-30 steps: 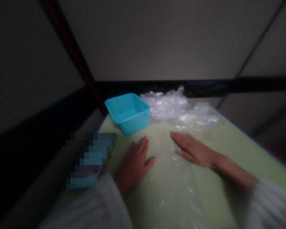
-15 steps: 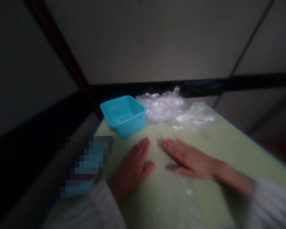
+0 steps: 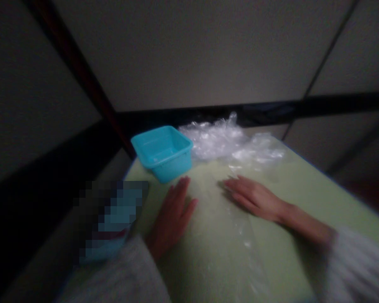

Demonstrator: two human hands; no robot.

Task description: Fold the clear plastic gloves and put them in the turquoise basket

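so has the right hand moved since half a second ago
Yes, slightly: judged against the turquoise basin, the right hand has shifted to the right, farther from the basin.

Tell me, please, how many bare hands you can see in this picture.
2: the left hand is in front of the turquoise tub, and the right hand is in front of the crumpled clear plastic. The pixelated patch at left could hide more.

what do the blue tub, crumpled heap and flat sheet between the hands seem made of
Blue tub: probably smooth moulded plastic, from its rounded corners and even colour. Crumpled heap: likely thin, shiny plastic film, by its crinkles and bright glints. Flat sheet: seemingly glossy clear film, since the tabletop shows through.
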